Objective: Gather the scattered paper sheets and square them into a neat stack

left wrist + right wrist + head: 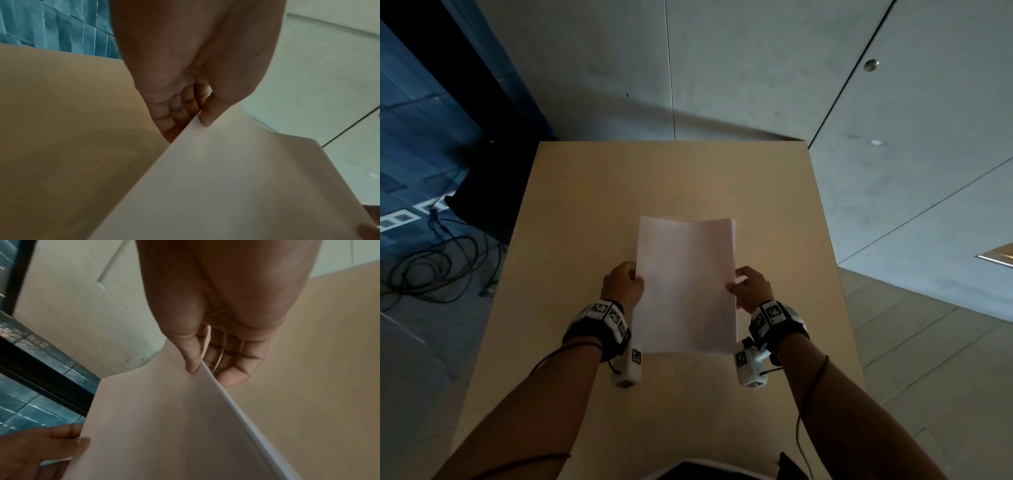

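A stack of white paper sheets (686, 284) is held above the tan table (592, 192), slightly bowed, its long sides running away from me. My left hand (624, 281) pinches the stack's left edge, thumb on top and fingers underneath; in the left wrist view the left hand (191, 116) shows that grip on the paper (236, 186). My right hand (750, 288) pinches the right edge the same way. In the right wrist view the right hand (207, 368) grips the paper (164, 426), whose layered edges show aligned.
The table's far edge (671, 141) meets a grey concrete wall. To the left, black cables (431, 263) lie on the floor by a dark box. Grey floor tiles (928, 359) lie to the right. No loose sheets show on the tabletop.
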A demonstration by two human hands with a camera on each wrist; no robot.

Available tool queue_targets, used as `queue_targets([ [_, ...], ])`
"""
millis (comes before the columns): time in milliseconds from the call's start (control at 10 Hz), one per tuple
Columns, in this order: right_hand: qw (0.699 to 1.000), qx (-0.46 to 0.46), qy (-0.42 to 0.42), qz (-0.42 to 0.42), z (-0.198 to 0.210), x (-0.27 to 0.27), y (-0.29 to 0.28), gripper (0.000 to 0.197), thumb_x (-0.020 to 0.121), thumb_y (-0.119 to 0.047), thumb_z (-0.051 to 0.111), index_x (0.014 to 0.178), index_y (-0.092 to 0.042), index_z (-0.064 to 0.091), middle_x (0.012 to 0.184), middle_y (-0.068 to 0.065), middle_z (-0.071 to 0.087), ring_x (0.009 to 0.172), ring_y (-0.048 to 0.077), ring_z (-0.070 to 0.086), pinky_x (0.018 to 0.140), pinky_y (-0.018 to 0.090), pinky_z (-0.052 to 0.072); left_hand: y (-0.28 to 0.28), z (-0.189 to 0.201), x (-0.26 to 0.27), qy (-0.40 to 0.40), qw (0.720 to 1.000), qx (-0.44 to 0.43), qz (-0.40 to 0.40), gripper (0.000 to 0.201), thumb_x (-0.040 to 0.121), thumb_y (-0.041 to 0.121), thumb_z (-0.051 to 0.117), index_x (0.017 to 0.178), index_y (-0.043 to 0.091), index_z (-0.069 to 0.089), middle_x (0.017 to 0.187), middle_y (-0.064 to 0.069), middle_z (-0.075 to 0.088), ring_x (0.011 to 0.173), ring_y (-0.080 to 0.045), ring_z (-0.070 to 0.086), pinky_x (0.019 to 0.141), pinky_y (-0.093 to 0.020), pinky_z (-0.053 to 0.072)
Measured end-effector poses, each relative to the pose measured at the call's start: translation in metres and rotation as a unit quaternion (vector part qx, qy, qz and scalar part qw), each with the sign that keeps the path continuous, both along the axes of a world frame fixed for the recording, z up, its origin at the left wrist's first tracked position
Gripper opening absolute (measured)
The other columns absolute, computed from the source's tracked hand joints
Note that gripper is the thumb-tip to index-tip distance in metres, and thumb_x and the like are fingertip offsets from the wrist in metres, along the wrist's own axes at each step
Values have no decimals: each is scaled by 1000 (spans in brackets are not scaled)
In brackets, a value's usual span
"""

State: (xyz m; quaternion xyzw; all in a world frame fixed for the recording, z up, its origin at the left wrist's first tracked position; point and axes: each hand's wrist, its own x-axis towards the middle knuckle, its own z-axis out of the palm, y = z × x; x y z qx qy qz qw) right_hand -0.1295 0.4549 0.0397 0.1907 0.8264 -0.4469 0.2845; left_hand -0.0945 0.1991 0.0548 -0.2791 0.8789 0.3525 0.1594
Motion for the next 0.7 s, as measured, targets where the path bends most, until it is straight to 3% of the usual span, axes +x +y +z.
queue_targets([
  [100,1000,17,-15,-21,-35,-14,-3,15,66,-33,68,76,-36,57,89,9,72,93,34,67,84,49,58,-5,-10,-17,-10,1000,-7,-11,29,89,15,52,116,9,62,111,-15,67,103,-36,60,87,-36,49],
  [200,998,44,-30,-24,-52,-23,-6,20,64,-36,69,78,-34,55,98,12,69,89,35,68,84,49,57,-6,-18,-29,-18,1000,-10,-10,25,90,16,52,112,9,62,107,-15,66,100,-36,60,85,-36,48],
  [300,997,71,-32,-7,-44,-25,-13,26,71,-34,71,93,-31,57,103,12,69,92,36,67,84,48,57,-7,-29,-31,-22,999,-26,-9,24,91,19,51,109,8,61,104,-16,66,98,-39,60,82,-38,47],
  [400,995,92,-37,-3,-41,-25,-15,35,72,-36,73,104,-27,60,106,10,70,94,34,67,86,45,57,-8,-35,-27,-21,999,-29,-5,28,93,21,51,117,8,59,111,-15,65,103,-38,60,82,-38,46],
  [500,994,108,-22,-11,-37,-21,-15,34,76,-35,70,108,-27,63,111,7,71,106,30,63,93,37,52,-11,-39,-19,-12,1000,-8,14,37,92,23,55,127,10,57,123,-12,65,112,-34,60,93,-39,48],
  [600,994,110,2,-12,-22,-14,-14,30,80,-35,64,109,-28,63,112,4,72,106,28,64,87,30,48,-15,-38,-10,3,1000,6,17,38,91,23,55,128,13,57,125,-10,64,114,-30,59,97,-37,47],
  [700,993,116,7,-5,-17,10,-1,24,86,-33,57,109,-28,64,98,2,67,88,26,60,76,27,41,-23,-46,14,27,1000,-1,13,35,93,26,51,126,14,59,124,-9,64,113,-30,60,96,-38,48],
])
